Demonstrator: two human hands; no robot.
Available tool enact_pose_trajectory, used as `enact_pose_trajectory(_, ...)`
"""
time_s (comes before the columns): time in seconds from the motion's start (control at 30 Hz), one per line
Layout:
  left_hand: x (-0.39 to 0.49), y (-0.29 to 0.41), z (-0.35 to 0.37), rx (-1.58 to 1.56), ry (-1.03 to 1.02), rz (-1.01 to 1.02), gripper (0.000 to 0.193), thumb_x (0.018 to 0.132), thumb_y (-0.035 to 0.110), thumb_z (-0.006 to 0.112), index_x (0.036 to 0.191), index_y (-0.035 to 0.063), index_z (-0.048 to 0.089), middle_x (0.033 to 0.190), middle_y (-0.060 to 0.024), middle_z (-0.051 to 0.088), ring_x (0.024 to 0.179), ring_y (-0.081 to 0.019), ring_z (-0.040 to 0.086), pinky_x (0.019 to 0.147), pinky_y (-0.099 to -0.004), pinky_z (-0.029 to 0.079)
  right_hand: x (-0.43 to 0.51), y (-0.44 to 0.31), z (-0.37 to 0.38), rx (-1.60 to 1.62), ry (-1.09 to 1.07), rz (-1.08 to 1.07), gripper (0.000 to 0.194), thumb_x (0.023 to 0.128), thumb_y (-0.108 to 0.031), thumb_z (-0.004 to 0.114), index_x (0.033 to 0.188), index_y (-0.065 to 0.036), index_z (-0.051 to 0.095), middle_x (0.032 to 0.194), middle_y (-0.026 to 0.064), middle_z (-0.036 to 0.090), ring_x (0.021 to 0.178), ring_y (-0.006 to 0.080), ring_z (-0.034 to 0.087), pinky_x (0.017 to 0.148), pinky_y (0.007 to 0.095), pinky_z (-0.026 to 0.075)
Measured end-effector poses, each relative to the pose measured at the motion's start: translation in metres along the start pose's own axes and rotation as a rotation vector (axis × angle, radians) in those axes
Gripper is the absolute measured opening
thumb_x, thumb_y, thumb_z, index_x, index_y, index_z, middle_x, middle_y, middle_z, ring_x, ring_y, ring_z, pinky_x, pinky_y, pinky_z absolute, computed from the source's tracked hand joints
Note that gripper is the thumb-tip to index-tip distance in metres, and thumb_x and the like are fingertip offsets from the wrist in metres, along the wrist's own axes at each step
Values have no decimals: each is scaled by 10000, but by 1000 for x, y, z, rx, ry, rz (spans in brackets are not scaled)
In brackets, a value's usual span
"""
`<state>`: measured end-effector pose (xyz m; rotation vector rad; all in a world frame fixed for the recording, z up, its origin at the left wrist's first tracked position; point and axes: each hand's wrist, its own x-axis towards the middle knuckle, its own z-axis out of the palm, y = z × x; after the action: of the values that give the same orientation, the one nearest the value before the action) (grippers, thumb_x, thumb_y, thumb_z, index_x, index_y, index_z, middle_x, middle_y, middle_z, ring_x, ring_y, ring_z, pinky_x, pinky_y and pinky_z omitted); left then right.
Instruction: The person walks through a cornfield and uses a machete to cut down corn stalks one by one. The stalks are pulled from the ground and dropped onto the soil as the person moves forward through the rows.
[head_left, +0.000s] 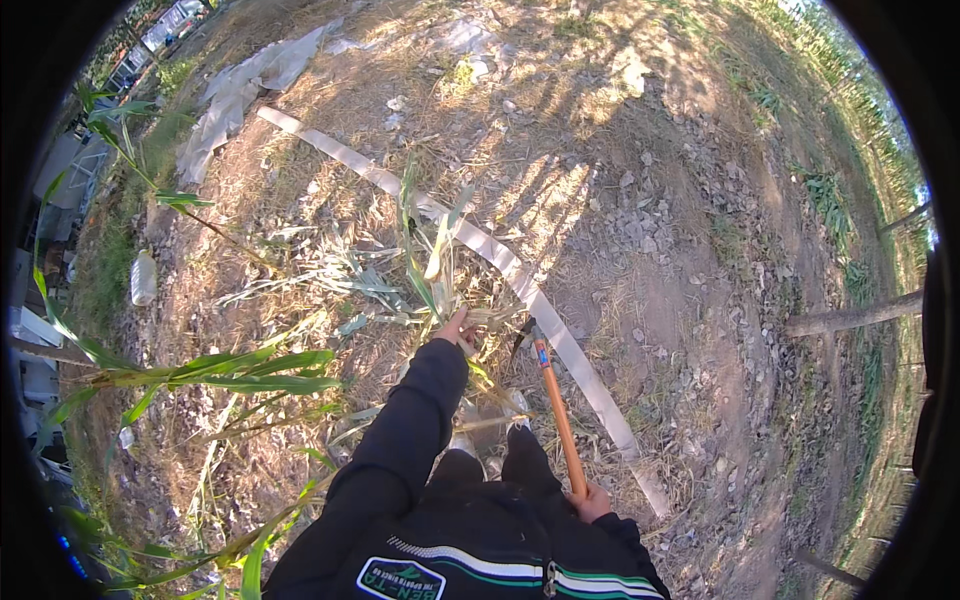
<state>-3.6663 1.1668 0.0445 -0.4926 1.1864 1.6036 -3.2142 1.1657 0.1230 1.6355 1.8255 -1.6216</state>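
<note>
My left hand reaches forward, its fingers closed around the lower part of a partly dried corn stalk with pale husks and green leaves. In my right hand, low by my right leg, is the end of the orange wooden handle of a hoe or sickle. Its dark, curved metal head lies near the ground, just right of my left hand and beside a pale flat strip. The exact blade shape is hard to make out. Cut corn leaves lie on the ground left of the stalk.
The pale flat strip crosses the ground diagonally. Green corn plants extend in from the left. A white plastic jug and a plastic sheet lie farther off. A tree trunk stands at right. Dry leaves and straw cover the soil.
</note>
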Motion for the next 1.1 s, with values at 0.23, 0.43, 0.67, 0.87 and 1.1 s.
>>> enact_pose_trajectory(0.23, 32, 4, -16, -17, 37, 67, 107, 757, 185, 583, 761, 78, 571, 653, -48, 547, 543, -172, 496, 494, -322, 436, 40, -44, -11, 106, -93, 83, 228, 743, -197, 638, 818, -14, 523, 542, 52, 511, 406, 154, 494, 376, 289, 389)
enact_pose_trajectory(0.43, -46, 33, -45, -266, 236, 152, 102, 742, 93, 558, 807, 15, 564, 786, -101, 601, 715, -229, 569, 647, -363, 473, 121, -76, 21, 364, -163, 338, 308, 834, -333, 534, 762, -37, 488, 528, 31, 477, 366, 133, 457, 325, 264, 354)
enact_pose_trajectory(0.67, -128, 87, -20, -338, -35, 494, 130, 832, 170, 487, 794, 45, 485, 713, -79, 512, 748, -251, 504, 807, -421, 406, 212, -59, 71, 639, -467, 652, 315, 845, -381, 496, 731, -90, 460, 579, 15, 429, 433, 121, 412, 395, 285, 366)
enact_pose_trajectory(0.87, -149, 84, -8, -328, 59, 691, 193, 866, 234, 505, 757, 94, 429, 596, -10, 370, 599, -160, 394, 669, -350, 377, 201, -41, 80, 806, -502, 817, 337, 835, -408, 506, 773, -83, 443, 578, 4, 399, 438, 119, 383, 399, 263, 337)
enact_pose_trajectory(1.1, -229, 121, -34, -131, 284, 938, 225, 832, 182, 554, 677, 87, 421, 515, -1, 339, 454, -110, 341, 463, -258, 326, 80, -32, -21, 867, -590, 686, 348, 839, -418, 488, 801, -76, 440, 577, 13, 391, 428, 116, 376, 388, 250, 324)
